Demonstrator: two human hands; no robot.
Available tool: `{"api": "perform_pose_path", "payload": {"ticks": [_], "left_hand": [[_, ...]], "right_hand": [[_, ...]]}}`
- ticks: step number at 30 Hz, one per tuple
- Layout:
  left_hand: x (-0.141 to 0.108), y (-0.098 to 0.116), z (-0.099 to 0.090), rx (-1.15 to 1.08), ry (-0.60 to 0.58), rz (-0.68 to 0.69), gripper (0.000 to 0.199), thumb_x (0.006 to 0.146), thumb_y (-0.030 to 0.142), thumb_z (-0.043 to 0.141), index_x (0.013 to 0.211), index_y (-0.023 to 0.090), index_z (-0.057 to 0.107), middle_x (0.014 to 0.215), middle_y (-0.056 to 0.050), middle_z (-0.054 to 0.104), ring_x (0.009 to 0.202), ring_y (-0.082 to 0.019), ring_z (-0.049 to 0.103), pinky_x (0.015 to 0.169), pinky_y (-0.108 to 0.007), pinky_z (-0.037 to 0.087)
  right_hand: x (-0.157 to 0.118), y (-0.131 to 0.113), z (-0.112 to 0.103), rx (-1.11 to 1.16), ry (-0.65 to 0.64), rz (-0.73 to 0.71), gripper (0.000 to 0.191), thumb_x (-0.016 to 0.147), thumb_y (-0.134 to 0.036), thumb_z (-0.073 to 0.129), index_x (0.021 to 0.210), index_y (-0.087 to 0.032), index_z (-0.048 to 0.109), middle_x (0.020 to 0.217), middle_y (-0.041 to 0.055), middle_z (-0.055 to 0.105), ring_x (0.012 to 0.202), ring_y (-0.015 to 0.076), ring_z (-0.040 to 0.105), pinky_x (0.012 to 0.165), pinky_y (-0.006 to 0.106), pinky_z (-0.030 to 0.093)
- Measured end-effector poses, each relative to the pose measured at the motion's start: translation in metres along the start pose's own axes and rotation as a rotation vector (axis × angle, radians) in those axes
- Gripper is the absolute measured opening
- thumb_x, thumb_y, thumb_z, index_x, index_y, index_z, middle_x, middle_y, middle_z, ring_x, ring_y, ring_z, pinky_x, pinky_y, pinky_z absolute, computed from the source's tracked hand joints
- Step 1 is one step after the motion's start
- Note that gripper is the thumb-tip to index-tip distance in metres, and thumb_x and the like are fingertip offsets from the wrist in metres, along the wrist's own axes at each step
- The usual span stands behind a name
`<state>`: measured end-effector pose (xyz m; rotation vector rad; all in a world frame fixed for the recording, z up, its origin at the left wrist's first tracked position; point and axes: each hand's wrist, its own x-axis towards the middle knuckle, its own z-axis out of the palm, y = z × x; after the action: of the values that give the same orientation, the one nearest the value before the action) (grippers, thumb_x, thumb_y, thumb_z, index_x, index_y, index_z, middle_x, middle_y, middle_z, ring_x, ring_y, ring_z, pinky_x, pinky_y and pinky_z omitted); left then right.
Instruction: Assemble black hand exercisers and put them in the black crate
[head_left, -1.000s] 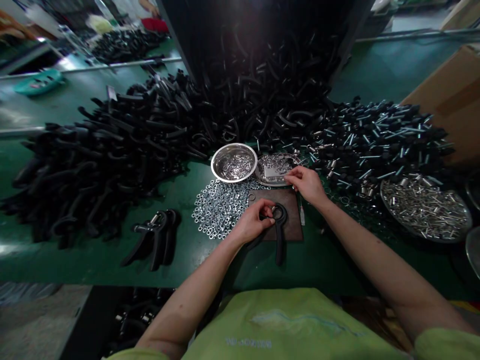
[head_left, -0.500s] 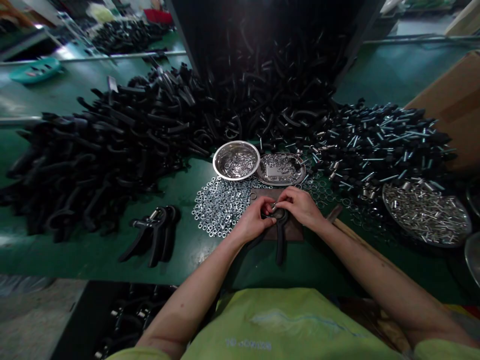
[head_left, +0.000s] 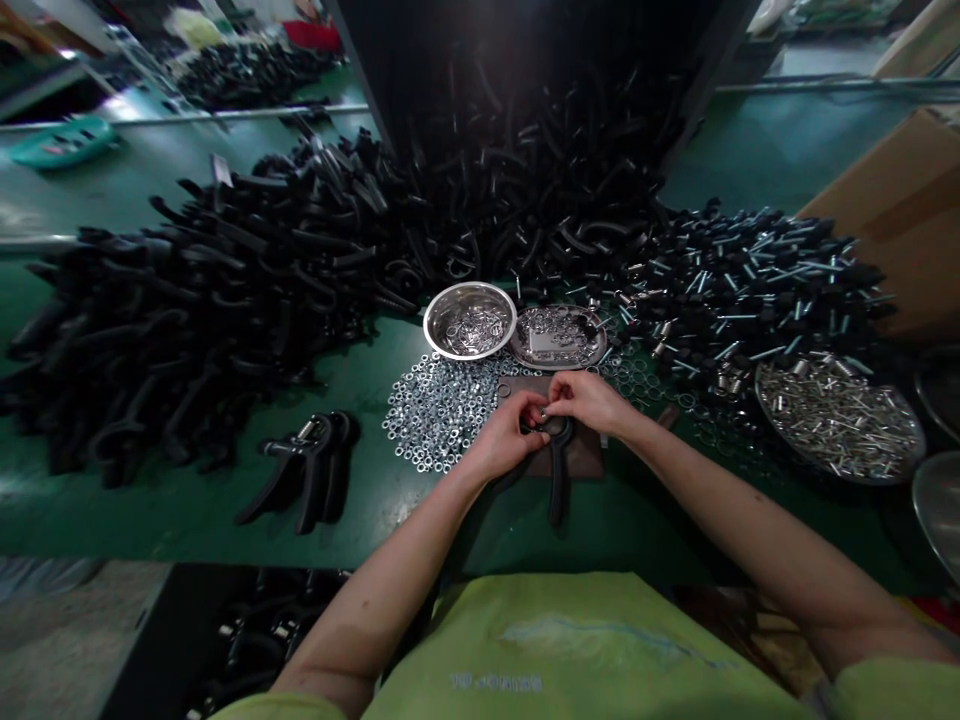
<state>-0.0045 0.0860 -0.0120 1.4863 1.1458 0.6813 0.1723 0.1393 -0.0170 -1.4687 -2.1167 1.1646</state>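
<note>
A workshop, by the look of it a hand-assembly line: a long green bench point(head_left: 180, 525) loaded with loose parts in bulk. The steel bowl point(head_left: 444, 308) of small metal pieces makes a good landmark. Nuts point(head_left: 435, 415) are spread just in front of it, and an oval tray point(head_left: 546, 341) of more small pieces is just to its right. A great heap of black parts point(head_left: 187, 310) lies to its left and behind — far more than any home would hold. Well right of the bowl are piled screws point(head_left: 750, 270), a basin point(head_left: 916, 445) of metal pins and a carton point(head_left: 900, 220). In front of the bowl a brown plate point(head_left: 589, 462), with a black handle point(head_left: 557, 490) across it, marks the work spot. Beyond the bowl, far left — another heap point(head_left: 247, 75) of dark parts.
</note>
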Motion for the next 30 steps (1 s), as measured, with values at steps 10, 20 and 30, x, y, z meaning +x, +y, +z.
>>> {"api": "perform_pose_path", "payload": {"ticks": [10,20,30], "left_hand": [[-0.006,-0.002,-0.002,0.073,0.017,0.026,0.023,0.066,0.016,0.066,0.087,0.018,0.055,0.085,0.000,0.057,0.081,-0.015,0.052,0.073,-0.027,0.039],[-0.006,-0.003,-0.004,0.087,0.002,0.043,0.020,0.066,0.015,0.067,0.080,0.018,0.053,0.078,0.002,0.056,0.076,-0.014,0.051,0.069,-0.025,0.038],[-0.006,-0.004,-0.004,0.079,0.025,0.037,0.020,0.064,0.015,0.068,0.079,0.018,0.054,0.080,0.002,0.057,0.078,-0.015,0.052,0.071,-0.026,0.038]], "right_hand": [[-0.164,0.061,-0.043,-0.559,0.349,0.288,0.041,0.073,-0.054,0.060,0.098,-0.021,0.058,0.095,0.0107,0.061,0.091,0.0287,0.057,0.072,0.038,0.046],[-0.165,0.044,-0.038,-0.449,0.325,0.463,0.032,0.086,-0.043,0.040,0.106,-0.022,0.053,0.094,0.0091,0.067,0.077,0.0243,0.064,0.064,0.034,0.045],[-0.128,0.031,-0.049,-0.277,0.480,0.408,0.046,0.077,-0.031,0.053,0.123,-0.024,0.054,0.090,0.0050,0.066,0.074,0.0215,0.063,0.069,0.034,0.048]]}}
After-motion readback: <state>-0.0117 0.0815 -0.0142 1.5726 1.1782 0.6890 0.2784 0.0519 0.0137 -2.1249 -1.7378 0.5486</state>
